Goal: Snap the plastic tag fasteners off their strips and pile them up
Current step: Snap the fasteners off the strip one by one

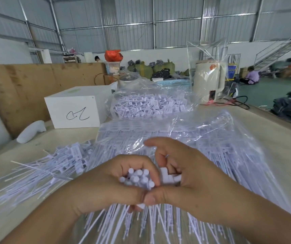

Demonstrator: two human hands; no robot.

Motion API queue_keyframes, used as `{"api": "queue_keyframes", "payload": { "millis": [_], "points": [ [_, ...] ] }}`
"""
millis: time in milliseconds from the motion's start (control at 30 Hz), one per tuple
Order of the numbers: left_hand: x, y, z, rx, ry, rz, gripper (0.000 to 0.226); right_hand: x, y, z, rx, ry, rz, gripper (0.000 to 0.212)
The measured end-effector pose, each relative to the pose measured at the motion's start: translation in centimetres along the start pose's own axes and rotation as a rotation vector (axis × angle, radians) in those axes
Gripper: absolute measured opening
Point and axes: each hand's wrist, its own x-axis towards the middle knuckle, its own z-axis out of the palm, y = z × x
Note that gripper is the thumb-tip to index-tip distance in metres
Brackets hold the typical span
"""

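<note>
My left hand (109, 184) grips a bundle of white plastic tag fasteners (137, 177), their round heads sticking up out of the fist and their thin tails fanning down toward me. My right hand (190, 175) touches it thumb to thumb and pinches the white rectangular strip end (167, 176) of the same bundle. A loose pile of separated fasteners (58, 164) lies on the table to the left. Under my hands lies a clear bag of fastener strips (211, 138).
A second clear bag of fasteners (150, 106) sits further back. A white box (74, 110) with a black scribble stands at the back left, a cream kettle (209, 83) in plastic at the back right. The table edge (271, 113) runs along the right.
</note>
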Motion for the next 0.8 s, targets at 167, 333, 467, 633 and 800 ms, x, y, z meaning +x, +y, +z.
{"api": "queue_keyframes", "payload": {
  "millis": [167,333,467,633,800],
  "points": [
    [0.2,-0.9,-0.6,-0.013,0.135,0.041,0.017,0.4,1.7,-0.9,-0.217,0.021,0.057,0.032],
    [0.3,-1.2,-0.2,0.032,0.213,0.103,0.019,0.2,1.8,-2.0,-0.114,-0.038,0.13,0.029],
    [0.7,-0.5,0.4,0.019,0.427,0.226,0.018,0.5,1.3,-0.9,-0.116,0.214,0.118,0.032],
    [0.7,0.1,1.2,-0.042,0.558,0.284,0.017,0.9,0.3,0.5,-0.017,0.427,0.039,0.036],
    [1.0,-0.2,1.5,0.058,0.756,0.24,0.022,1.0,0.2,0.3,-0.048,0.649,0.08,0.043]
  ]
}}
